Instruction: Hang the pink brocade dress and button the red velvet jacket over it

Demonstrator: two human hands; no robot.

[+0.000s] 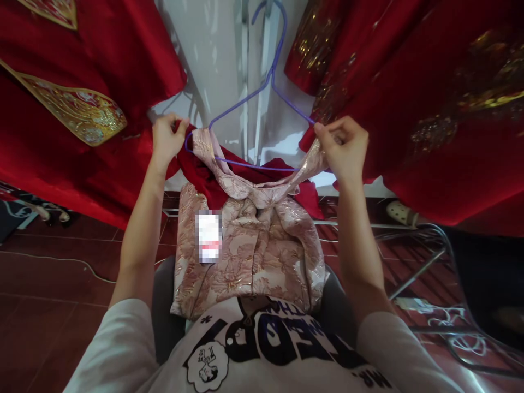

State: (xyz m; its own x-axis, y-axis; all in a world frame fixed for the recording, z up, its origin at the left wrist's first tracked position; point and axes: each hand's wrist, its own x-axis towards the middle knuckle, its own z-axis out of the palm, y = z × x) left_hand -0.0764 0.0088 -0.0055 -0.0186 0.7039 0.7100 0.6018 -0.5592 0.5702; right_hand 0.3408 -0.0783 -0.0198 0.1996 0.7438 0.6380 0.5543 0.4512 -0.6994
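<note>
A pink-and-gold brocade dress (239,240) lies across my lap, its shoulder straps raised on a purple wire hanger (280,52). My left hand (166,141) is closed in a pinch at the left end of the hanger, where red cloth (204,183) attached to or lying behind the dress meets the fingers. With thumb and fingers, my right hand (346,147) grips the dress's right strap at the hanger's shoulder. The strap end is partly hidden by that hand. A white tag (208,237), blurred out, rests on the dress front.
Red garments with gold embroidery hang at left (135,60) and right (442,125). A pale wall (213,54) stands ahead. On the right are a metal-framed chair (446,245), a light clog (401,213) and white cables (466,341). Another thin cable (90,267) crosses the tiled floor at left.
</note>
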